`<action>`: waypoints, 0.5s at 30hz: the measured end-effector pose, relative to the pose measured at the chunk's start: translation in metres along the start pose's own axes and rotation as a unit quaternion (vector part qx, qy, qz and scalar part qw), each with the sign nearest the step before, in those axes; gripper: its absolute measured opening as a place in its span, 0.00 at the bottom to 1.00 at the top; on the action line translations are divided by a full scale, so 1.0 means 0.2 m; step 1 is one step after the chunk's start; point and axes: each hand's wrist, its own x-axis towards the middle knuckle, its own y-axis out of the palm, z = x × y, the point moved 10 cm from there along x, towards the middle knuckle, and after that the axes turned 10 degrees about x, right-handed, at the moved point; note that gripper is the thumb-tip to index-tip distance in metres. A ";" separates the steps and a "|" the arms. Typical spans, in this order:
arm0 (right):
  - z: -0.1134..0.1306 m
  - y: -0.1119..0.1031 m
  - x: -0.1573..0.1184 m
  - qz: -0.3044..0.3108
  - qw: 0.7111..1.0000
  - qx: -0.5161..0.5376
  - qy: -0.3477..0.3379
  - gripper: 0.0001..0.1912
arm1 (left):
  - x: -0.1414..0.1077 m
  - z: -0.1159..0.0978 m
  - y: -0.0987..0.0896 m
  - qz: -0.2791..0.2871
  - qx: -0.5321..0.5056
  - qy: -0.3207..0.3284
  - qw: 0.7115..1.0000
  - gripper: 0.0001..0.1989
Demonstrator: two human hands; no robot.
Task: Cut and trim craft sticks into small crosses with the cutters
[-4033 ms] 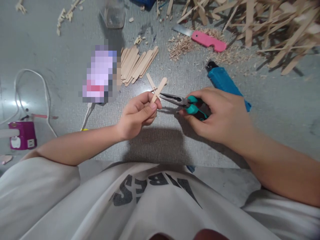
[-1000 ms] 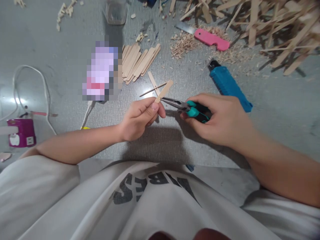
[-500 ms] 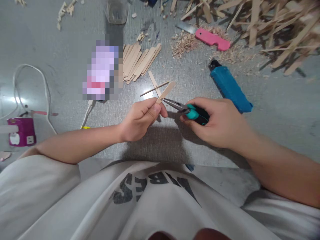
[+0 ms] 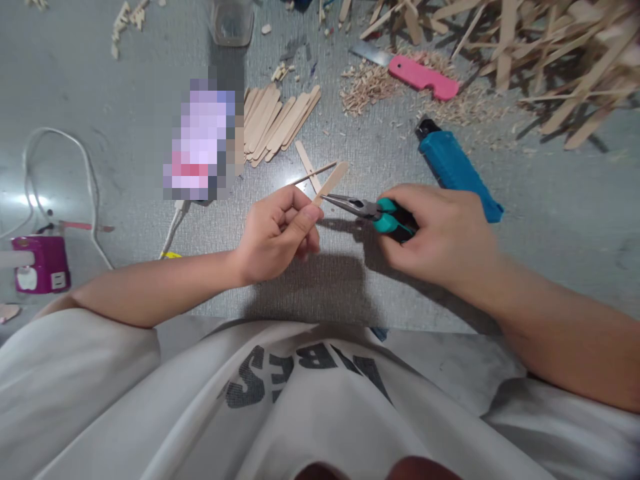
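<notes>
My left hand [image 4: 283,233] pinches the lower end of a flat wooden craft stick [image 4: 334,179] between thumb and fingers. The stick slants up to the right. My right hand [image 4: 440,233] is wrapped round the black and teal handles of needle-nose pliers [image 4: 367,208]. The tips of the pliers meet the stick's edge just above my left thumb; whether they grip it I cannot tell. Behind the held stick, another craft stick [image 4: 306,163] and a thin dark sliver of wood [image 4: 315,173] cross each other on the table.
Beyond my left hand lie a row of craft sticks [image 4: 285,123] and a blurred-out phone [image 4: 200,140] on a white cable [image 4: 173,230]. To the right are a blue-wrapped tool [image 4: 457,167], a pink-handled knife [image 4: 425,77], wood shavings [image 4: 367,90] and a heap of sticks [image 4: 545,60].
My left hand's fingers have shifted and curled under the stick. My right hand has moved slightly up and the pliers have turned a little flatter. The stick stays in nearly the same place.
</notes>
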 end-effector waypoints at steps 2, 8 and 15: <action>0.01 -0.01 0.00 -0.012 1.000 -0.016 -0.020 0.05 | 0.00 0.00 0.01 0.014 -0.011 0.008 1.000 0.26; 0.03 -0.03 0.00 -0.018 0.999 -0.024 -0.043 0.06 | 0.00 -0.02 0.02 0.033 -0.008 0.018 0.999 0.26; -0.01 0.03 0.01 0.090 0.986 0.121 0.077 0.08 | 0.01 -0.04 0.00 0.009 0.044 0.052 0.998 0.26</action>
